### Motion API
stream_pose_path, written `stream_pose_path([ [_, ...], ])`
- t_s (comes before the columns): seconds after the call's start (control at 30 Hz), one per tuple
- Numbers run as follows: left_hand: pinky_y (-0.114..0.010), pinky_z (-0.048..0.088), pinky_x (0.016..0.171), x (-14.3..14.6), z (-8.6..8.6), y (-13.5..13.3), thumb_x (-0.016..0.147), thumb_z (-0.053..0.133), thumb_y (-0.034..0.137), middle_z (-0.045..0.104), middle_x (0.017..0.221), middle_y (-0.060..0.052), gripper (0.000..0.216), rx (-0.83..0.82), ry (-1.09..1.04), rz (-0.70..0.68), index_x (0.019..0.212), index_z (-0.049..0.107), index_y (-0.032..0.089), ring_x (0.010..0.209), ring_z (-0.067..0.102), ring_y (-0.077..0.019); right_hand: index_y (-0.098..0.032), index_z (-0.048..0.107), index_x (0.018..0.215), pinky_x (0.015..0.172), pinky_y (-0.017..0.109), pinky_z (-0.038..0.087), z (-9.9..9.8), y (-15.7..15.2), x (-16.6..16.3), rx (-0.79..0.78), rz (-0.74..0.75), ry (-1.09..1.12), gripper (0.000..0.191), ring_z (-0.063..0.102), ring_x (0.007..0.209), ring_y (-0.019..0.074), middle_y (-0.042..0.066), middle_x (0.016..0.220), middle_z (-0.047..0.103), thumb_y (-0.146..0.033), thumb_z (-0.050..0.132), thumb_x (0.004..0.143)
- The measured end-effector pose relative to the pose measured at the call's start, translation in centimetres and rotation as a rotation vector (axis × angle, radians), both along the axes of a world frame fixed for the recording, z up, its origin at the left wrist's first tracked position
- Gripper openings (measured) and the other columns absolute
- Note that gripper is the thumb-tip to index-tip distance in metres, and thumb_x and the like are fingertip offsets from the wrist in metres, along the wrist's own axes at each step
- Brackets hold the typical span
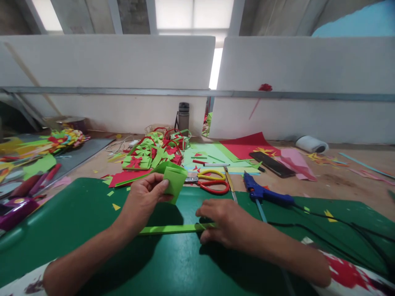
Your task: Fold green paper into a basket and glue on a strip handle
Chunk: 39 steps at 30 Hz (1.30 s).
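My left hand (145, 196) is closed on a folded light-green paper piece (174, 181), holding it a little above the dark green mat (77, 222). My right hand (220, 222) rests on the mat with its fingers pinching the right end of a long light-green paper strip (166, 229) that lies flat across the mat. The two hands are about a hand's width apart.
Behind the hands lie red-and-yellow scissors (212, 183), a blue glue gun (265, 194) with its black cord, a black phone (271, 163), red and green paper sheets (247, 144), a pile of green-red paper crafts (151, 152), a grey bottle (183, 117) and a white roll (311, 144). Colourful scraps crowd the left.
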<state>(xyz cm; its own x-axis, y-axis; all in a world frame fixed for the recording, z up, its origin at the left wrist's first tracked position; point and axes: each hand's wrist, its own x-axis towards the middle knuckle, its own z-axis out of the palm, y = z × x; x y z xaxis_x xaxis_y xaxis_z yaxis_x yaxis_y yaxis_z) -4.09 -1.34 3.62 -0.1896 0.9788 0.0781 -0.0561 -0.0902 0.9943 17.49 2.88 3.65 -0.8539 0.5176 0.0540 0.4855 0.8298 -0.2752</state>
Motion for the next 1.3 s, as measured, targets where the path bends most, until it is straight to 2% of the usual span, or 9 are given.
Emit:
stream_pose_path([
  [0.1, -0.029, 0.056, 0.068, 0.1, 0.3, -0.1, 0.071, 0.069, 0.039, 0.065, 0.080, -0.001, 0.029, 0.020, 0.038, 0.025, 0.083, 0.060, 0.013, 0.073, 0.062, -0.0151, -0.014, 0.061, 0.085, 0.055, 0.031, 0.035, -1.4, -1.8, -0.6, 0.386, 0.229, -0.215, 0.007, 0.054, 0.068, 0.0201, 0.007, 0.078, 0.062, -0.012, 0.057, 0.079],
  [0.2, -0.029, 0.057, 0.069, 0.2, 0.5, -0.1, 0.072, 0.068, 0.038, 0.065, 0.079, -0.001, 0.027, 0.034, 0.071, 0.035, 0.082, 0.061, 0.013, 0.073, 0.062, -0.0152, -0.013, 0.058, 0.082, 0.053, 0.032, 0.033, -2.8, -2.0, -0.9, 0.615, 0.242, -0.252, 0.008, 0.051, 0.063, 0.0201, 0.007, 0.072, 0.059, -0.008, 0.053, 0.079],
  [0.43, -0.028, 0.056, 0.069, 0.0, 0.8, -0.2, 0.072, 0.066, 0.038, 0.068, 0.080, -0.002, 0.026, 0.056, 0.084, 0.046, 0.082, 0.062, 0.014, 0.072, 0.064, -0.0161, -0.014, 0.057, 0.075, 0.066, 0.038, 0.040, -3.4, 0.8, -0.3, 0.816, 0.195, -0.221, 0.015, 0.050, 0.059, 0.0183, 0.005, 0.066, 0.058, -0.007, 0.047, 0.083],
  [0.6, -0.029, 0.056, 0.070, 0.0, 1.1, -0.4, 0.071, 0.068, 0.037, 0.068, 0.082, -0.003, 0.027, 0.041, 0.047, 0.041, 0.083, 0.062, 0.014, 0.073, 0.064, -0.0164, -0.012, 0.062, 0.083, 0.076, 0.038, 0.041, -1.2, 2.9, 0.7, 0.899, 0.187, -0.052, 0.020, 0.054, 0.088, 0.0238, 0.013, 0.090, 0.062, -0.011, 0.043, 0.089],
  [0.73, -0.027, 0.056, 0.066, -0.1, 0.7, -0.5, 0.070, 0.070, 0.039, 0.066, 0.081, -0.002, 0.028, 0.001, -0.022, 0.000, 0.083, 0.063, 0.014, 0.073, 0.062, -0.0155, -0.014, 0.064, 0.093, 0.073, 0.035, 0.040, 0.0, 5.6, 2.3, 0.775, -0.072, -0.159, 0.026, 0.054, 0.080, 0.0226, 0.010, 0.082, 0.063, -0.016, 0.038, 0.092],
  [0.87, -0.024, 0.056, 0.062, 0.3, -0.2, -0.5, 0.073, 0.069, 0.038, 0.063, 0.078, -0.001, 0.026, -0.042, -0.032, -0.088, 0.081, 0.062, 0.015, 0.068, 0.060, -0.0129, -0.012, 0.062, 0.101, 0.076, 0.033, 0.039, -0.3, 7.3, 3.2, 0.714, -0.249, -0.219, 0.023, 0.056, 0.088, 0.0234, 0.012, 0.095, 0.065, -0.015, 0.042, 0.090],
  [1.0, -0.026, 0.056, 0.064, 0.6, -0.8, -0.7, 0.074, 0.068, 0.038, 0.063, 0.077, -0.001, 0.025, -0.065, 0.017, -0.110, 0.082, 0.062, 0.015, 0.069, 0.060, -0.0136, -0.013, 0.060, 0.109, 0.070, 0.030, 0.041, 0.3, 7.4, 4.5, 0.644, -0.417, -0.274, 0.026, 0.059, 0.090, 0.0235, 0.012, 0.099, 0.066, -0.017, 0.044, 0.089],
  [1.17, -0.031, 0.056, 0.069, 0.7, -0.7, -0.6, 0.072, 0.068, 0.041, 0.065, 0.079, -0.003, 0.030, -0.051, 0.094, -0.066, 0.082, 0.063, 0.014, 0.071, 0.062, -0.0171, -0.015, 0.064, 0.104, 0.064, 0.030, 0.042, 1.8, 7.1, 9.1, 0.542, -0.641, -0.362, 0.025, 0.061, 0.094, 0.0263, 0.014, 0.105, 0.065, -0.021, 0.047, 0.086],
  [1.3, -0.030, 0.055, 0.068, 0.8, -0.7, -0.5, 0.069, 0.070, 0.041, 0.066, 0.075, -0.004, 0.029, -0.053, 0.129, -0.061, 0.080, 0.064, 0.014, 0.069, 0.063, -0.0174, -0.020, 0.066, 0.106, 0.063, 0.030, 0.044, 1.3, 6.9, 12.6, 0.416, -0.676, -0.419, 0.027, 0.064, 0.091, 0.0251, 0.010, 0.101, 0.069, -0.025, 0.050, 0.084],
])
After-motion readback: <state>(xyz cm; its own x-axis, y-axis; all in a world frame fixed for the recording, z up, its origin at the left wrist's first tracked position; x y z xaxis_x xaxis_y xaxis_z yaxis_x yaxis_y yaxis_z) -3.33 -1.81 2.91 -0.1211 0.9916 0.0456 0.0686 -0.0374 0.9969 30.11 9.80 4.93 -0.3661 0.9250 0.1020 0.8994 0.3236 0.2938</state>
